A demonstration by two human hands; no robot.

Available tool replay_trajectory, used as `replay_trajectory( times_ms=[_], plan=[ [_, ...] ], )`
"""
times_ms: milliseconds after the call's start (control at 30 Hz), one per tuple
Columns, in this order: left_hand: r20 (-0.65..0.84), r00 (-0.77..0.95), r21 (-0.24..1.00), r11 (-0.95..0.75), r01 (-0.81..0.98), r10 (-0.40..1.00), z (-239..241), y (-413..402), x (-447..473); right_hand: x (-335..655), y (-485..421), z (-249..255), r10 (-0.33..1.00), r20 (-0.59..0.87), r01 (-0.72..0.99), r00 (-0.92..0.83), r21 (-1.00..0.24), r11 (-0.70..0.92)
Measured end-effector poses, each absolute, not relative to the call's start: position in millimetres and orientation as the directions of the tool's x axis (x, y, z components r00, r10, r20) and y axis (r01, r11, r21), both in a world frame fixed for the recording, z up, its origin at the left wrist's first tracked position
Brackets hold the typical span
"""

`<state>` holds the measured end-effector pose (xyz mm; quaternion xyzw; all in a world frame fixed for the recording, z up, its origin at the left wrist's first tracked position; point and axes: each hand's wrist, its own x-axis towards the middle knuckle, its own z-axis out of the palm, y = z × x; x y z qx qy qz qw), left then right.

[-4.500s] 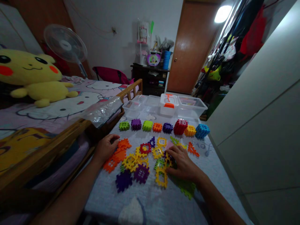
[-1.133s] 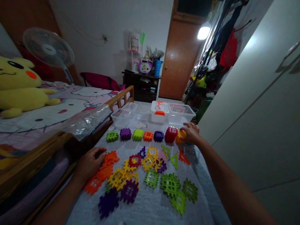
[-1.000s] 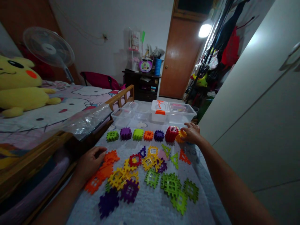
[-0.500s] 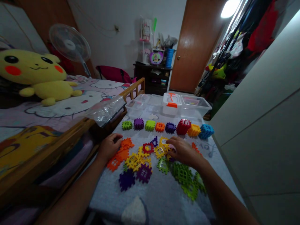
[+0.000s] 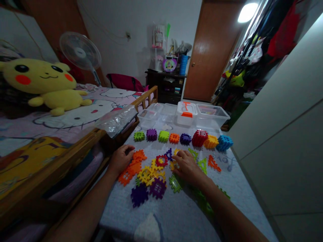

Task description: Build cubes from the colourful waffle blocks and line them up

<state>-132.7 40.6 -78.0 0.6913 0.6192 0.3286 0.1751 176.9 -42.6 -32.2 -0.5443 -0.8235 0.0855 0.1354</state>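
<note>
Flat plastic waffle tiles in orange, yellow, purple and green lie scattered on a grey table [image 5: 176,218]. My left hand [image 5: 121,158] rests with curled fingers on the orange tiles [image 5: 132,164] at the left edge of the pile. My right hand [image 5: 185,165] lies palm down over the yellow tiles [image 5: 151,173] in the middle, fingers bent onto them. Green tiles [image 5: 175,183] lie partly hidden under my right wrist and forearm. Two purple tiles [image 5: 148,191] sit nearest me. A row of built cubes stands behind the pile, from a green cube [image 5: 139,136] to a blue cube [image 5: 224,143].
Clear plastic boxes [image 5: 213,114] and a white box with an orange latch [image 5: 186,112] stand at the table's far end. A bed with a wooden rail [image 5: 75,148] and a yellow plush toy [image 5: 47,84] lies to the left. A white cabinet wall [image 5: 282,134] runs along the right.
My right hand came back from the orange and blue cubes at the far right onto the yellow tiles in the middle. My left hand stayed on the orange tiles.
</note>
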Motion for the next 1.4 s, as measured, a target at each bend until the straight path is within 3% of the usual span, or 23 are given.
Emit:
replay_trajectory(
  times_ms=[167, 267, 367, 533, 633, 767, 867, 967, 1167, 1400],
  plan=[
    [0.231, 0.012, 0.65, -0.164, 0.742, 0.973, -77.5, 40.2, -132.7, 185.4, -37.0, -30.8, 0.924, 0.191, 0.795, -0.331, -0.471, 0.382],
    [0.23, 0.016, 0.648, -0.165, 0.744, 0.973, -77.7, 40.1, -133.0, 195.4, -32.0, -29.9, 0.936, 0.299, 0.753, -0.185, -0.569, 0.33],
    [0.233, 0.018, 0.657, -0.171, 0.734, 0.972, -78.2, 40.2, -133.1, 204.6, -28.7, -32.7, 0.928, 0.36, 0.804, -0.098, -0.521, 0.287],
    [0.23, 0.017, 0.674, -0.172, 0.718, 0.973, -77.5, 40.3, -132.9, 209.4, -31.5, -36.8, 0.96, 0.171, 0.9, -0.22, -0.345, 0.268],
    [0.221, 0.02, 0.677, -0.168, 0.716, 0.975, -76.1, 39.8, -132.1, 209.5, -34.7, -33.4, 0.949, 0.098, 0.899, -0.298, -0.306, 0.314],
    [0.224, 0.007, 0.681, -0.162, 0.714, 0.975, -75.5, 39.8, -131.4, 212.1, -34.6, -29.4, 0.948, 0.067, 0.883, -0.311, -0.348, 0.314],
    [0.225, 0.014, 0.675, -0.166, 0.719, 0.974, -77.0, 40.6, -132.2, 213.2, -29.7, -34.5, 0.957, 0.124, 0.863, -0.264, -0.413, 0.291],
    [0.22, 0.024, 0.663, -0.167, 0.73, 0.975, -79.9, 41.6, -133.8, 210.7, -21.0, -46.9, 0.955, 0.213, 0.88, -0.208, -0.386, 0.278],
    [0.225, 0.012, 0.666, -0.163, 0.728, 0.974, -79.1, 41.5, -133.3, 204.7, -6.9, -63.6, 0.967, 0.171, 0.903, -0.19, -0.356, 0.241],
    [0.231, 0.016, 0.66, -0.168, 0.732, 0.973, -75.7, 41.0, -131.4, 219.2, -11.8, -48.3, 0.937, 0.335, 0.795, -0.097, -0.54, 0.275]
  ],
)
